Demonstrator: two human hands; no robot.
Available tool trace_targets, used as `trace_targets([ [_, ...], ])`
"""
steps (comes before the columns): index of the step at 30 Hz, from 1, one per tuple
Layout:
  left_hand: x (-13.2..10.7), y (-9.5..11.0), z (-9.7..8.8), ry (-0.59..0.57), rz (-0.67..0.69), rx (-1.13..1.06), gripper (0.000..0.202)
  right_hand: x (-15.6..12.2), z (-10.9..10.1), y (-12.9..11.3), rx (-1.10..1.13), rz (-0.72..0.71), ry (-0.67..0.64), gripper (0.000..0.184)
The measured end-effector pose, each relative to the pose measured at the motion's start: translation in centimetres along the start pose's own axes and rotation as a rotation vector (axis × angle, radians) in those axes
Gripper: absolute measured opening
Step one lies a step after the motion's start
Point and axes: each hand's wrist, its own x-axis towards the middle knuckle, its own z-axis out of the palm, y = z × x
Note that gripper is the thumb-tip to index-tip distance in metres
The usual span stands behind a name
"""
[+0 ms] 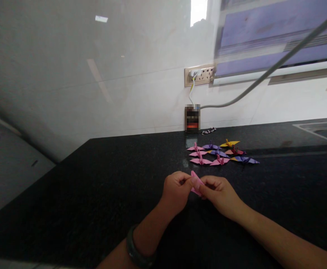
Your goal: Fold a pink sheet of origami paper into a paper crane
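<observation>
Pinching pink folded paper [197, 182] between closed thumbs and fingers of left hand [177, 189] and right hand [223, 196], above the surface [96, 194], between its near edge and nine paper cranes [218, 152]. Best, probably, to align paper edges before pressing each crease firmly. Avoid pushing forward into paper cranes. Near far edge: blurred box [192, 121] and patterned strip [209, 131].

A person's bare left forearm [154, 228] ringed by a thick, smooth, dark grey-green bangle [132, 248] with a rounded surface and a faint sheen, bare left hand [177, 191], bare right hand [222, 195], bare right forearm [275, 232]
</observation>
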Motion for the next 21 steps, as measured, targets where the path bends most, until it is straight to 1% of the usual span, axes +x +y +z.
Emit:
trace_targets([
  [3,-0.1,-0.1,-0.1,0.028,0.033,0.077,0.026,0.0,0.0,0.0,0.005,-0.015,-0.018,0.028],
  [5,-0.1,-0.2,-0.2,0.029,0.023,0.098,0.027,0.0,-0.2,-0.2,0.011,-0.021,-0.032,0.026],
  [7,-0.1,-0.3,-0.3,0.014,0.006,0.118,0.029,0.1,-0.5,-0.4,0.023,-0.013,-0.005,0.022],
  [10,-0.1,-0.3,-0.4,-0.069,0.02,0.148,0.028,0.2,-1.0,-0.6,0.071,0.004,0.067,0.021],
  [12,-0.1,-0.3,-0.3,-0.125,0.046,0.161,0.026,0.4,-1.0,-0.6,0.084,-0.002,0.066,0.021],
  [15,-0.1,-0.3,-0.1,-0.159,0.063,0.151,0.022,0.4,-1.0,-0.3,0.068,-0.015,0.08,0.025],
  [19,-0.1,-0.6,0.1,-0.269,0.001,0.098,0.029,0.6,-1.1,0.1,0.122,0.01,0.186,0.025],
  [21,-0.1,-0.7,0.0,-0.281,-0.014,0.109,0.032,0.6,-1.2,0.2,0.136,0.01,0.223,0.026],
])
